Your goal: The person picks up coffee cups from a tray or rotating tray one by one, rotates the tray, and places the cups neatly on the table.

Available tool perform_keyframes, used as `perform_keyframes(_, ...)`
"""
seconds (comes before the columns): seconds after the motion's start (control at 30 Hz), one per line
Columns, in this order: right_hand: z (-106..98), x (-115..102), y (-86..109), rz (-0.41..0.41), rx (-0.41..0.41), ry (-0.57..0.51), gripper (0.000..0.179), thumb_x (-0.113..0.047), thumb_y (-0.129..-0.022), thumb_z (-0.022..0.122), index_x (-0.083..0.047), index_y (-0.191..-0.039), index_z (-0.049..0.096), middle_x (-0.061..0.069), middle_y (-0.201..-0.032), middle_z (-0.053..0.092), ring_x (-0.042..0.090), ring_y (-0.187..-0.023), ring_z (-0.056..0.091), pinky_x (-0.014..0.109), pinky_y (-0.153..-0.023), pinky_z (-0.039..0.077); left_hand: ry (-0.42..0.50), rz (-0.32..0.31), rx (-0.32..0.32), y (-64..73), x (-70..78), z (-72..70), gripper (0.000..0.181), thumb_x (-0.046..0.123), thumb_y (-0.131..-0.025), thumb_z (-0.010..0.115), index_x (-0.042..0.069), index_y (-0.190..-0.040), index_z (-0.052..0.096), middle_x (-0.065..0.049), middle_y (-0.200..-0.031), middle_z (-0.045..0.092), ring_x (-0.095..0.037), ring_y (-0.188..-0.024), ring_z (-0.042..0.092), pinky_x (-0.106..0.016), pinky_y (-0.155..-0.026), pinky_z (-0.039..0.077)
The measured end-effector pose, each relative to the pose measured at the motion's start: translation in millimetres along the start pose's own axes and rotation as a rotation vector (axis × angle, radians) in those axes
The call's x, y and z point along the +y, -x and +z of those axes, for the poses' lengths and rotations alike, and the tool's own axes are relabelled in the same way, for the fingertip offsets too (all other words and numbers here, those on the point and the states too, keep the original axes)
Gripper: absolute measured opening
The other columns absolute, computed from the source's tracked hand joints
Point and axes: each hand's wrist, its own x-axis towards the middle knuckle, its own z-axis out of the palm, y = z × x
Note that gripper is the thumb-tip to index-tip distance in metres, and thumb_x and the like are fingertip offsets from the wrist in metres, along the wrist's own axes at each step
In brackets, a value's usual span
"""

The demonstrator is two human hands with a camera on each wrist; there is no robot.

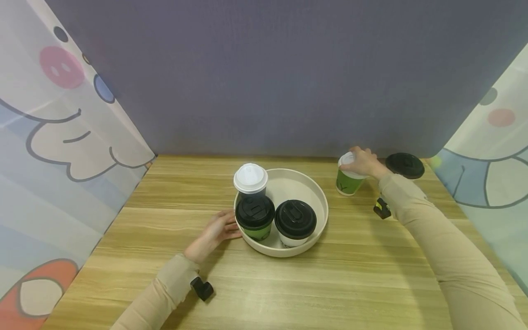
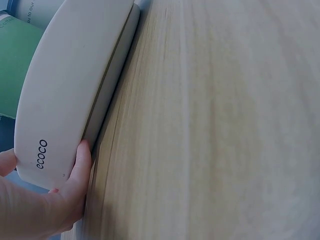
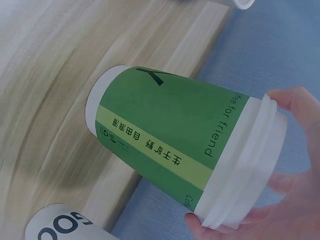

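Observation:
A round cream tray [image 1: 319,201] stands mid-table, its side marked "ecoco" in the left wrist view. My left hand [image 1: 216,233] grips its left edge, thumb at the rim and fingers low on the outer wall [image 2: 65,85]. Three lidded paper cups stand inside: a dark cup with a white lid [image 1: 250,176], a green cup with a black lid [image 1: 255,211] and a white cup with a black lid [image 1: 295,220]. To the tray's right, my right hand [image 1: 363,162] holds a green paper coffee cup [image 3: 165,135] by its white lid; whether its base touches the table cannot be told.
Another cup with a black lid [image 1: 405,165] stands at the far right, partly hidden by my right forearm; its white printed side [image 3: 60,225] shows in the right wrist view. A grey panel [image 1: 264,82] rises behind the wooden table [image 1: 288,288], with printed curtains [image 1: 24,151] on both sides.

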Motion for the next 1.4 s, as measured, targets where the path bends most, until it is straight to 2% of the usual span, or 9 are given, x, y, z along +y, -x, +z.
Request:
perform_keyframes(0.23, 1, 1, 0.5, 0.008, 0.012, -0.008, 0.073, -0.033, -0.08, 0.058, 0.01, -0.13, 0.024, 0.038, -0.114, 0.031, 0.052, -0.104, 0.03, 0.064, -0.082, 0.035, 0.012, -0.01, 0.004, -0.9, 0.4, 0.8, 0.04, 0.014, -0.093, 0.04, -0.008, -0.126, 0.031, -0.008, -0.092, 0.056, -0.016, -0.075, 0.059, -0.037, -0.069, 0.055)
perform_keyframes(0.47, 0, 0, 2.2, 0.017, 0.017, 0.01, 0.077, -0.039, -0.081, 0.056, 0.008, -0.132, 0.022, 0.038, -0.116, 0.031, 0.052, -0.104, 0.031, 0.065, -0.082, 0.035, 0.019, -0.002, -0.003, -0.1, 1.4, -0.9, 0.044, 0.015, -0.093, 0.041, -0.01, -0.127, 0.028, -0.009, -0.092, 0.057, -0.017, -0.076, 0.06, -0.04, -0.072, 0.054)
perform_keyframes(0.63, -1, -2, 4.3, 0.005, 0.098, 0.006, 0.078, -0.046, -0.082, 0.053, 0.004, -0.134, 0.023, 0.038, -0.122, 0.028, 0.054, -0.109, 0.027, 0.068, -0.085, 0.027, 0.026, -0.007, -0.008, 0.7, 2.0, -1.7, 0.043, 0.015, -0.094, 0.04, -0.01, -0.127, 0.028, -0.008, -0.091, 0.057, -0.017, -0.076, 0.06, -0.041, -0.073, 0.054)
perform_keyframes(0.9, 3, -10, 18.6, -0.115, 0.282, -0.056, 0.065, -0.037, -0.085, 0.051, 0.004, -0.131, 0.031, 0.035, -0.128, 0.028, 0.052, -0.114, 0.025, 0.067, -0.091, 0.02, 0.026, -0.009, -0.012, -0.2, 0.2, -4.2, 0.044, 0.015, -0.094, 0.04, -0.009, -0.128, 0.027, -0.007, -0.089, 0.057, -0.016, -0.076, 0.06, -0.04, -0.073, 0.054)
perform_keyframes(1.07, 12, -19, 31.9, -0.203, 0.359, -0.091, 0.051, -0.027, -0.087, 0.05, 0.003, -0.126, 0.039, 0.031, -0.125, 0.035, 0.048, -0.112, 0.031, 0.061, -0.091, 0.026, 0.021, -0.004, -0.012, 0.1, 0.4, -3.7, 0.044, 0.015, -0.094, 0.04, -0.009, -0.128, 0.027, -0.007, -0.09, 0.057, -0.017, -0.076, 0.06, -0.04, -0.074, 0.054)
perform_keyframes(1.23, 25, -28, 52.5, -0.297, 0.392, -0.184, 0.038, -0.013, -0.086, 0.049, 0.005, -0.119, 0.046, 0.027, -0.118, 0.044, 0.042, -0.108, 0.039, 0.056, -0.088, 0.035, 0.01, -0.007, -0.015, 1.4, 1.9, -2.1, 0.044, 0.015, -0.094, 0.039, -0.009, -0.128, 0.027, -0.007, -0.091, 0.057, -0.016, -0.076, 0.059, -0.039, -0.073, 0.054)
perform_keyframes(1.4, 39, -33, 71.0, -0.316, 0.365, -0.302, 0.034, -0.006, -0.086, 0.05, 0.007, -0.117, 0.047, 0.026, -0.117, 0.047, 0.04, -0.107, 0.044, 0.052, -0.09, 0.04, 0.011, -0.007, -0.012, 1.9, 2.5, -1.4, 0.043, 0.015, -0.094, 0.039, -0.009, -0.128, 0.027, -0.006, -0.089, 0.057, -0.016, -0.075, 0.059, -0.038, -0.072, 0.054)
